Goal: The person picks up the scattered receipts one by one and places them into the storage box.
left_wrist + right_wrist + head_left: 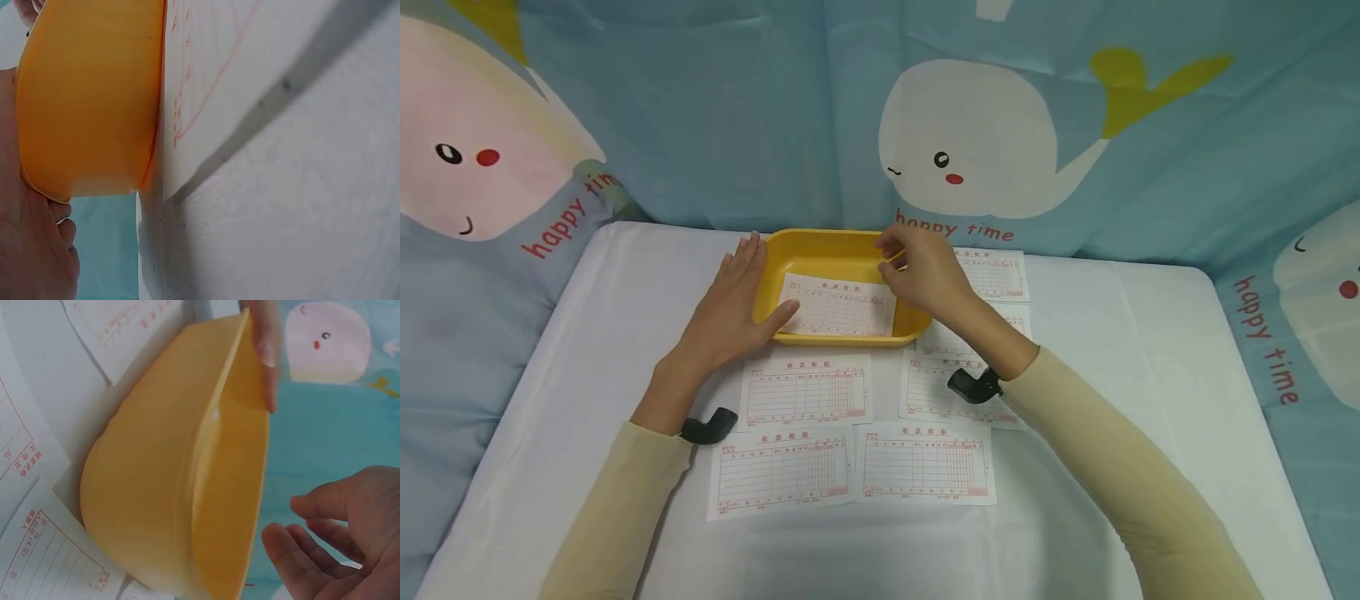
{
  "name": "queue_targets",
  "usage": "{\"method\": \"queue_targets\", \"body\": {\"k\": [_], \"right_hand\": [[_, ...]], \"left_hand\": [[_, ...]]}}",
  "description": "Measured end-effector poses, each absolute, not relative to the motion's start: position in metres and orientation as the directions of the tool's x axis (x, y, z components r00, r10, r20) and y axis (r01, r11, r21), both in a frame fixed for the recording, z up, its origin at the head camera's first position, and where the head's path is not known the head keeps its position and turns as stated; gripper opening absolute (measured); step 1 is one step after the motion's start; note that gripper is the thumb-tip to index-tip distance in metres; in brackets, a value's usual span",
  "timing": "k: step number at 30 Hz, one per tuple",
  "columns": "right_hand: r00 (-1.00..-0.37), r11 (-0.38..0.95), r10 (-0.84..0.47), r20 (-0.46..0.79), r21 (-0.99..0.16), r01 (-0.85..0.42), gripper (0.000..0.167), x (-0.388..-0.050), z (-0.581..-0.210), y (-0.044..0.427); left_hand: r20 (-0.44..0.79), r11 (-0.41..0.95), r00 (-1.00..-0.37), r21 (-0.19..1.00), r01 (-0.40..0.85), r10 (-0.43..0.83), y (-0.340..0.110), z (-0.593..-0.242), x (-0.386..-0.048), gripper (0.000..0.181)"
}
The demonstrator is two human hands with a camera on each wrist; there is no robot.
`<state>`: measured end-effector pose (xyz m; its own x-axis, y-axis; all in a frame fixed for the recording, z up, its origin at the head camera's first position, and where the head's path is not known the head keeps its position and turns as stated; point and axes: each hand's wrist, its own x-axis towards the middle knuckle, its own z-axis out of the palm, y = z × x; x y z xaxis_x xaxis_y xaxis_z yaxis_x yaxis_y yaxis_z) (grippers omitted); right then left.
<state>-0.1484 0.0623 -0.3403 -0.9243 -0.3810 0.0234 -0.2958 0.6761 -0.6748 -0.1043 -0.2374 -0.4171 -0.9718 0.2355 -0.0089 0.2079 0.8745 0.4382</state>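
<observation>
Red characters on the paper slip (837, 307) in the yellow tray (827, 254) read "收款收据", and the same heading tops several loose slips (927, 465). "happy time" stands in red on the blue curtain (760, 125) behind; the finer print is too small to read. The tray sits near the back edge of the white bench (1120, 358), slightly left of that edge's middle. Loose slips lie between it and the front edge, others toward the back right corner. The left hand (726, 304) touches the tray's left end, fingers straight and close together, thumb over the rim. The right hand (922, 267) hovers by the right end, fingers loosely bent, thumb apart, holding nothing.
</observation>
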Motion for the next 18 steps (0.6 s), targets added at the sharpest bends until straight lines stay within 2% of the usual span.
{"method": "queue_targets", "body": {"k": [10,18], "right_hand": [[-0.895,0.630,-0.420,0.148,-0.663,-0.405,0.035,-0.123,-0.331,0.083],[-0.883,0.597,-0.390,0.260,-0.659,-0.458,0.033,-0.090,-0.343,0.112]], "left_hand": [[-0.003,0.873,-0.971,0.439,0.213,0.238,-0.239,-0.416,-0.105,0.102],[0.003,0.863,-0.971,0.458,0.213,0.238,-0.238,-0.420,-0.105,0.101]]}}
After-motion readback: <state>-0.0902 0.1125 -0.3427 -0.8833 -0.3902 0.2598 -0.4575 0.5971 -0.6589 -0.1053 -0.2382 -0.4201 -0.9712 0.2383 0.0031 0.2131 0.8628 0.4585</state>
